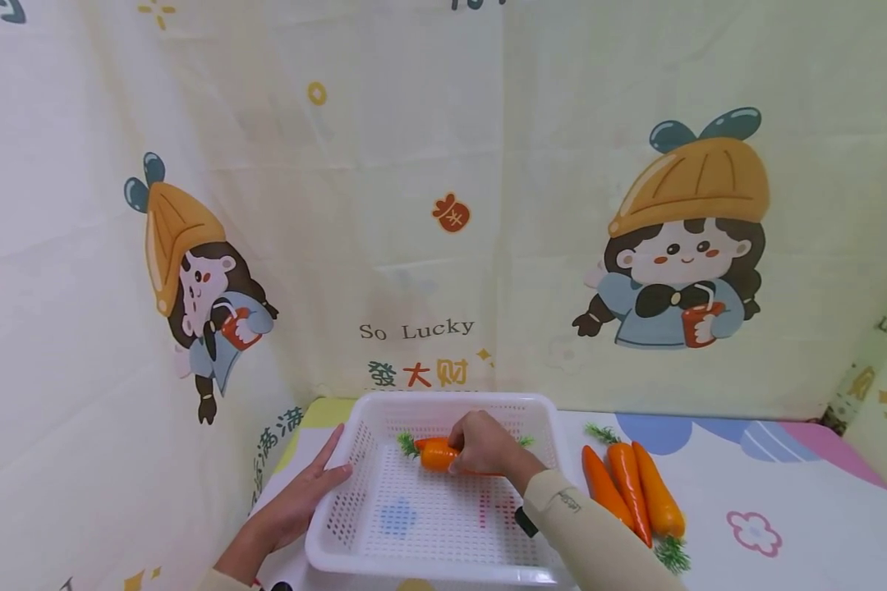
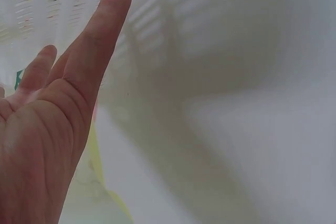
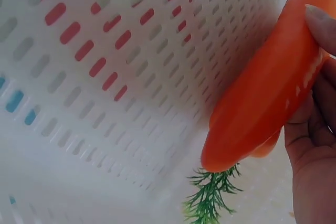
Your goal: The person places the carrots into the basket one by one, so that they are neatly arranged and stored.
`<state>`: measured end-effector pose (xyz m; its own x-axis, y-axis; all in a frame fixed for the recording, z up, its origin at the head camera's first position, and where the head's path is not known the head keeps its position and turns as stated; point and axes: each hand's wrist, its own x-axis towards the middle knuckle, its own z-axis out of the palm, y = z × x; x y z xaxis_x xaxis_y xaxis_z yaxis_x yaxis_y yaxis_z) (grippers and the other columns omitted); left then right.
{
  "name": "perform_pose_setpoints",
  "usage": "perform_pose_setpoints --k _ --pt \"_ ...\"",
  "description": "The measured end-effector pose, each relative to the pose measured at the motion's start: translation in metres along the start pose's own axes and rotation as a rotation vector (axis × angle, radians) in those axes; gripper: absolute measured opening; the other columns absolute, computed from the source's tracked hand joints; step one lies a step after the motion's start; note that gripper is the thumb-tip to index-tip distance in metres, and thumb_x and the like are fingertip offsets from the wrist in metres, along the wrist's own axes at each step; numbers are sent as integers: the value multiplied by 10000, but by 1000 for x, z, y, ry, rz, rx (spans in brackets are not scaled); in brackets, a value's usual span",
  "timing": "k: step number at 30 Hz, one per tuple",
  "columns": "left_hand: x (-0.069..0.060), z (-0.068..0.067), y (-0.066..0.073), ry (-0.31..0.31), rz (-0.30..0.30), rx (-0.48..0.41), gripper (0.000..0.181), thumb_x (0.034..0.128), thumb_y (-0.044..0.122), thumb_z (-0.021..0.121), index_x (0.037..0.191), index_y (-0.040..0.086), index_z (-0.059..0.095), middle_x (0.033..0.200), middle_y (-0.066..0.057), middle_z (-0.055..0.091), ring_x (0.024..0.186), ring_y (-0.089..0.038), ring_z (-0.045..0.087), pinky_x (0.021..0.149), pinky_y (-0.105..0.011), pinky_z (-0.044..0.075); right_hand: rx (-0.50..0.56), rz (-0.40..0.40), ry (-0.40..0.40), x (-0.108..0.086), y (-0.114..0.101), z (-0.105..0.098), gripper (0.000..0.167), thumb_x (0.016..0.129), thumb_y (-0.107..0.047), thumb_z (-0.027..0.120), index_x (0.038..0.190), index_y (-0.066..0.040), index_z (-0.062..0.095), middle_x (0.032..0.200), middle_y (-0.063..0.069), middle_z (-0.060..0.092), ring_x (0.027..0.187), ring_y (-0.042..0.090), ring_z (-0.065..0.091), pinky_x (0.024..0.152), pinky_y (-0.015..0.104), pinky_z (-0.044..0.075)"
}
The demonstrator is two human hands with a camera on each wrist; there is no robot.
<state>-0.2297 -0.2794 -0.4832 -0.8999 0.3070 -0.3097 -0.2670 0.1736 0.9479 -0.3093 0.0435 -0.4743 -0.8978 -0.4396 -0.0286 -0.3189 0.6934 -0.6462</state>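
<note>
Pale cream cloth (image 1: 540, 246), printed with two cartoon figures in orange hats, hangs behind one white, rectangular, slotted plastic basket (image 1: 443, 570) on a white surface (image 1: 717, 484) patterned with coloured shapes. Inside the basket, toward its far wall, the right hand (image 1: 488, 447) has its fingers curled round one glossy orange carrot (image 1: 436, 454) with a leafy green top (image 1: 408, 446). Behind it in the basket a second orange edge shows, and another green sprig (image 1: 525, 442) sits to the right of the hand; overlap hides exactly how many carrots are there. At the basket's left side is the left hand (image 1: 299, 497), fingers extended rather than gripping, thumb by the rim. To the right of the basket, three more orange carrots lie side by side, with two green tops visible among them; only the head view shows this trio. The left wrist view alone reveals straight fingers along the basket's slotted outer wall, while the right wrist view gives the gripped carrot's blunt end close up, another orange piece beneath it, and red and blue print through the basket's slots.
</note>
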Motion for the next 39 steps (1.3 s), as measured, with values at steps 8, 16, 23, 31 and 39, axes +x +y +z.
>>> perform_pose_setpoints --k 8,16,23,31,39 --pt "0 -1 -1 -16 10 -3 821 1079 465 510 1602 561 -116 1739 -199 185 1338 -316 608 1052 -546 561 -57 5 -39 -2 -6 1 266 776 -142 920 1024 -98 835 875 -49 751 768 143 624 826 309 611" --pt "-1 1 -1 -20 10 -3 830 1081 451 512 1611 538 -120 1739 -205 182 1337 -313 608 1047 -538 567 -34 16 -36 -3 -3 3 156 815 -128 889 961 -109 838 873 -40 755 794 152 616 855 334 614" --pt "0 -1 -1 -6 5 0 845 1076 453 524 1619 517 -120 1741 -214 160 1326 -313 613 1041 -543 569 -42 23 -17 -6 -7 -9 138 847 -115 860 980 -88 835 872 -26 753 767 161 622 807 322 626" --pt "0 -3 -3 -5 -9 -11 844 1071 460 530 1611 539 -114 1747 -214 131 1302 -324 639 1014 -557 580 32 48 59 -15 -17 -46 78 845 -98 851 906 -55 832 836 20 760 733 175 622 671 284 598" --pt "2 -2 -1 -27 3 2 836 1078 467 509 1612 529 -133 1727 -218 204 1273 -311 648 1024 -515 584 181 136 192 -47 -16 -102 42 865 -84 833 907 -74 833 882 26 778 795 184 659 756 322 627"
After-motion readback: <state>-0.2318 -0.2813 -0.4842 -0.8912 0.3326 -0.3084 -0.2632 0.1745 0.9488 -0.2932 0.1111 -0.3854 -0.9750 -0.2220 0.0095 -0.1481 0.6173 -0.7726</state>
